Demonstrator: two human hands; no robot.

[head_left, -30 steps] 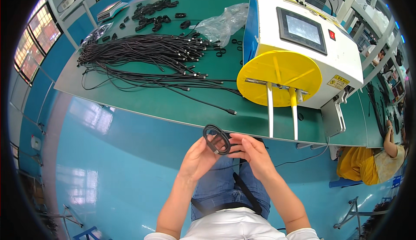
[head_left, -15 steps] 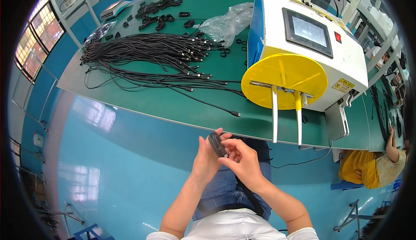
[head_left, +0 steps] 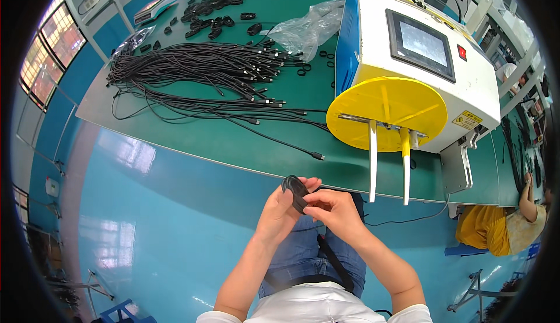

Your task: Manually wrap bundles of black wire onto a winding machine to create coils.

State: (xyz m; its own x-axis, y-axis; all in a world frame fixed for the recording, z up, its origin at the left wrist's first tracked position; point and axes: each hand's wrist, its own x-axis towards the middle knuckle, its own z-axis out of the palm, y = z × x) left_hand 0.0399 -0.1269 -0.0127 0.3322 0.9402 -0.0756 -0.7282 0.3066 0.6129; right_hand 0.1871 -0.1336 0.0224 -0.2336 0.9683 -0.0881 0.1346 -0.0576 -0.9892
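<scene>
A black cable wound into a small oval coil (head_left: 296, 193) is held between my two hands, over my lap just in front of the table edge. My left hand (head_left: 277, 212) grips the coil from the left, its fingers behind it. With thumb and fingers, my right hand (head_left: 332, 209) pinches the coil's lower right end. On the green table (head_left: 233, 148) beyond lies a big bundle of black cables (head_left: 192, 69) with metal plugs toward the right. One cable plug (head_left: 317, 155) lies nearest my hands.
A white machine (head_left: 431, 49) with a screen, a yellow disc (head_left: 388, 104) and two prongs (head_left: 373, 165) juts over the table's front edge at right. Coiled cables (head_left: 213, 11) and a clear plastic bag (head_left: 312, 28) lie farther back. Another person (head_left: 496, 227) sits at far right.
The coil has turned slightly in my hands and shows more of its open loop. My right hand has moved a little to the right along with its grip.
</scene>
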